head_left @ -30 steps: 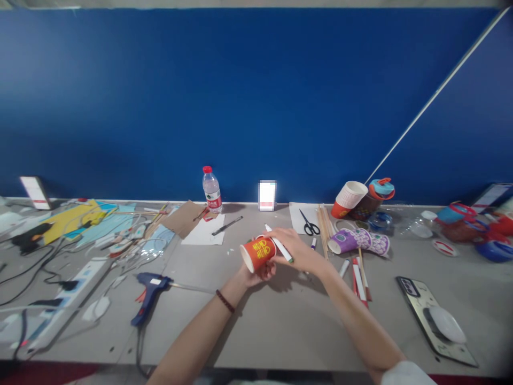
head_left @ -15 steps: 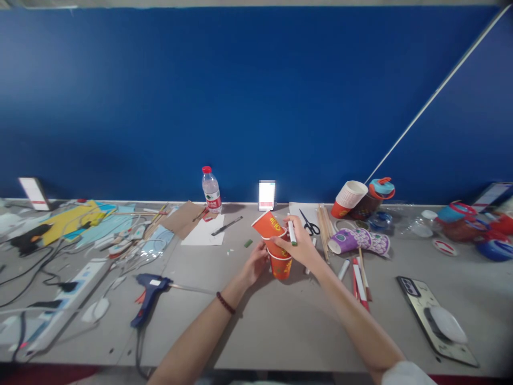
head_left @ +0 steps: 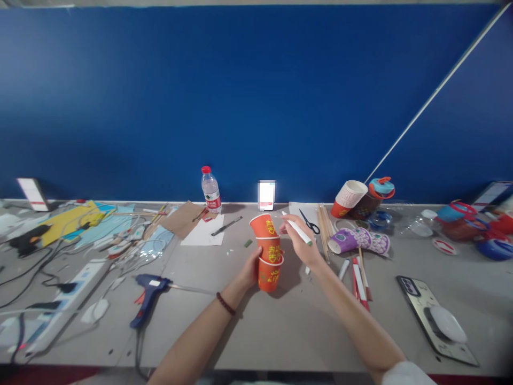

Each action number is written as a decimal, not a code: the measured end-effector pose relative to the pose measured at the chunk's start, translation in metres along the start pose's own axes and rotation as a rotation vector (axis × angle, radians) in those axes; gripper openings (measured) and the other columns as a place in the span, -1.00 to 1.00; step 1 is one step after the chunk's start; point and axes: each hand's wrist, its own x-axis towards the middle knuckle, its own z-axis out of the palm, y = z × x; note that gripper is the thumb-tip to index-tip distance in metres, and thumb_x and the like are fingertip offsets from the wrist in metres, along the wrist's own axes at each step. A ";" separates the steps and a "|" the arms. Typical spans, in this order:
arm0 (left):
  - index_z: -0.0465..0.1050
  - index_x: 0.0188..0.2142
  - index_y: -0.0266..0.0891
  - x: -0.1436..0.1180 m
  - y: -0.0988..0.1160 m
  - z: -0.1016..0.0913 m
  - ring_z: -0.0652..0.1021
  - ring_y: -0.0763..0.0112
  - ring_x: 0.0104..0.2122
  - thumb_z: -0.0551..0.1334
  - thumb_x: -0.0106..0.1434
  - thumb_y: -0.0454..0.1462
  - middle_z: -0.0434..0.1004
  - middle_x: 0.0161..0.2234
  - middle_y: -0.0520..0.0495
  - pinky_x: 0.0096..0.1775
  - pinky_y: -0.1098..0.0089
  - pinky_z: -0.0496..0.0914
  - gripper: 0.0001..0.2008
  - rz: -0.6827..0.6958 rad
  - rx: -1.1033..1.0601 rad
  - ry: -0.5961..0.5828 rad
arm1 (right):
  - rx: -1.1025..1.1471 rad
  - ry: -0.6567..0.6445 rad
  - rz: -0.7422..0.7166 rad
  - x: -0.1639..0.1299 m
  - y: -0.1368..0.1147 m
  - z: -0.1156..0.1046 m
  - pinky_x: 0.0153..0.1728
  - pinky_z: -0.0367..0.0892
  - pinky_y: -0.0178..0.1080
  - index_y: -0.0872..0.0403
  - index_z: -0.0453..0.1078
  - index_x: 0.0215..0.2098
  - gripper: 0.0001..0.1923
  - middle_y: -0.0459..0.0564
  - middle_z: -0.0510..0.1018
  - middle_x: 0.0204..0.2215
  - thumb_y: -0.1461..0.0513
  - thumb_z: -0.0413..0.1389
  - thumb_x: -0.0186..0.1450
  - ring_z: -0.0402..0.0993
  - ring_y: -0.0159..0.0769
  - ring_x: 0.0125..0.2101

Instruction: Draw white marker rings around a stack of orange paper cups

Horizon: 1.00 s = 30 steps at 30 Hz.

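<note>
A short stack of orange paper cups (head_left: 269,251) with yellow print stands on the grey table (head_left: 288,326), the top cup tilted a little to the left. My left hand (head_left: 249,268) wraps the left side of the lower cups. My right hand (head_left: 301,240), just right of the stack, holds a white marker (head_left: 296,228) with a green end, and its fingers are near the top cup. A small green cap (head_left: 248,243) lies on the table left of the stack.
A blue glue gun (head_left: 149,291) and a power strip (head_left: 60,305) with cables lie at the left. A water bottle (head_left: 210,190), scissors (head_left: 308,222), wooden sticks (head_left: 323,230), purple cups (head_left: 358,240), a cup stack (head_left: 348,199) and a phone (head_left: 435,320) lie around.
A second ago both hands held one orange cup on its side. The cup went onto the stack; now the stack stands straighter, my left hand grips it, and my right hand has drawn back with the marker.
</note>
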 end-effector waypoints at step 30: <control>0.53 -0.23 -0.43 -0.004 0.008 0.010 0.59 0.19 -0.39 0.19 0.18 0.16 0.59 -0.38 -0.29 -0.28 0.29 0.41 -0.38 0.018 0.122 -0.050 | 0.030 -0.057 0.094 -0.007 0.001 0.008 -0.30 0.40 -0.20 0.07 0.40 -0.37 -0.83 0.01 0.60 -0.38 0.12 0.17 0.25 0.53 -0.20 -0.34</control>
